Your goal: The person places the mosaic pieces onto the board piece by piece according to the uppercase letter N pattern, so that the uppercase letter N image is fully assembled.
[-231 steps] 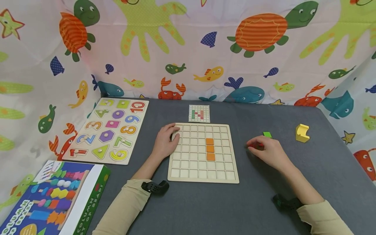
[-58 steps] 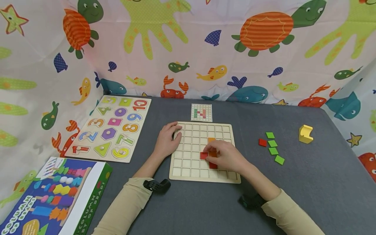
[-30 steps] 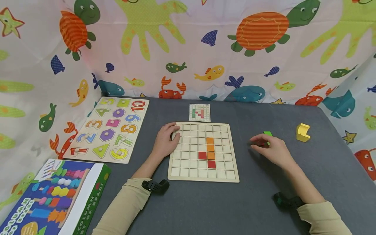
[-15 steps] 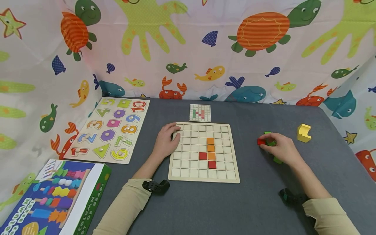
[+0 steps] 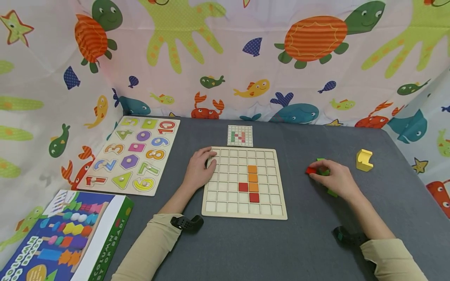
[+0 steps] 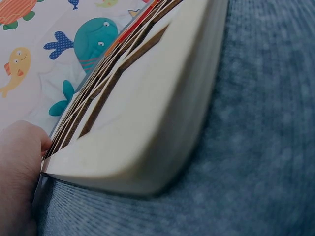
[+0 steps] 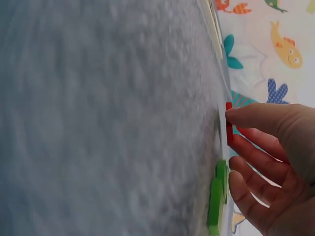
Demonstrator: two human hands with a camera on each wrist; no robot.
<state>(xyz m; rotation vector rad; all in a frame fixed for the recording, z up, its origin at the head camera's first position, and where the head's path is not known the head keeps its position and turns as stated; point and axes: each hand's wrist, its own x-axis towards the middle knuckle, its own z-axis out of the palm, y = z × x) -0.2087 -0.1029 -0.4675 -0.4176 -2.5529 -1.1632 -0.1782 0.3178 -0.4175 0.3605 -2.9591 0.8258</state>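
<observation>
A red tile has just tipped up in my right grip, pinched between thumb and fingers, so apparently only green tiles lie loose nearby. Two more red tiles sit in the board, whose left edge lies under my relaxed left grip.

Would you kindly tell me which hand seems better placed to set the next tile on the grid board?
The right hand, I would judge: it pinches a red tile, with the green tiles close by. The left hand rests at the left edge of the grid board, away from these tiles.
</observation>
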